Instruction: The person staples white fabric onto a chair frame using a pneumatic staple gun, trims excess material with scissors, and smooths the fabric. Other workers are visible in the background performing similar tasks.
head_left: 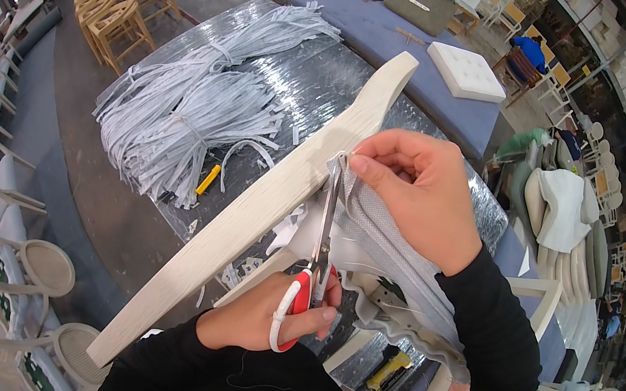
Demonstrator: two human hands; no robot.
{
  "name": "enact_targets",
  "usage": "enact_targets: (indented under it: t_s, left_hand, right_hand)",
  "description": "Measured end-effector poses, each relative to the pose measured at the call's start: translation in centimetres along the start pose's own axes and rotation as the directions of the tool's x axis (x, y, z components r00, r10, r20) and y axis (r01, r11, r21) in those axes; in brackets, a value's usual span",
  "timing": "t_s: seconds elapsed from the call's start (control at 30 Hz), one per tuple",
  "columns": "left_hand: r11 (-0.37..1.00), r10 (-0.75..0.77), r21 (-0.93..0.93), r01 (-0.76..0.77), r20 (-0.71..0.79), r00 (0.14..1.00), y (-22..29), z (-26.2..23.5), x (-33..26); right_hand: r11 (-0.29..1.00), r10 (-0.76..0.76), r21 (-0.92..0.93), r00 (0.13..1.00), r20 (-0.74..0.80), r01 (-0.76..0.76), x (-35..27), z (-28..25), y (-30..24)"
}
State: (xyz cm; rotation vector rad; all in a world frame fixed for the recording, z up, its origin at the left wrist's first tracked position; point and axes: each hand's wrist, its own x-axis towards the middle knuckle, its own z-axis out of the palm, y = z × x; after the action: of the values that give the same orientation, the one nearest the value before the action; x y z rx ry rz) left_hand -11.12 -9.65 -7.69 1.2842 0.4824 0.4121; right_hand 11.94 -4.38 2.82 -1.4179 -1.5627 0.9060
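Observation:
My left hand (258, 317) is closed round the red and white handles of a pair of scissors (325, 238). Its blades point away from me and meet the upper corner of a grey woven fabric (396, 236). Between thumb and fingers, my right hand (423, 192) pinches that same corner beside the blade tips. From there the fabric drapes down toward my right forearm, over a pale padded piece. Directly left of the blades, a long pale wooden chair leg or rail (246, 210) runs diagonally across the view. Whether the blades are cutting into the cloth cannot be made out.
Bundles of grey-white strips (188, 112) and a yellow cutter (208, 179) lie on the plastic-covered table (311, 74). A yellow tool (390, 369) rests below the fabric. Behind stands a blue-covered table (342, 2) with a white cushion (466, 73); a person in green works there.

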Motion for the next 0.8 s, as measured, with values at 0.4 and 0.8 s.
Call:
enact_targets:
  t_s: [0.4,0.8]
  left_hand:
    - [0.997,-0.026,0.071,0.025,0.012,1.000,0.64,-0.24,0.17]
    - [0.999,-0.038,-0.003,0.038,0.059,0.998,0.08,-0.66,0.04]
  right_hand:
    - [0.999,0.033,-0.030,0.999,0.026,-0.032,-0.05,-0.17,-0.24]
    - [0.999,0.034,-0.026,0.999,0.029,-0.033,-0.01,-0.17,-0.21]
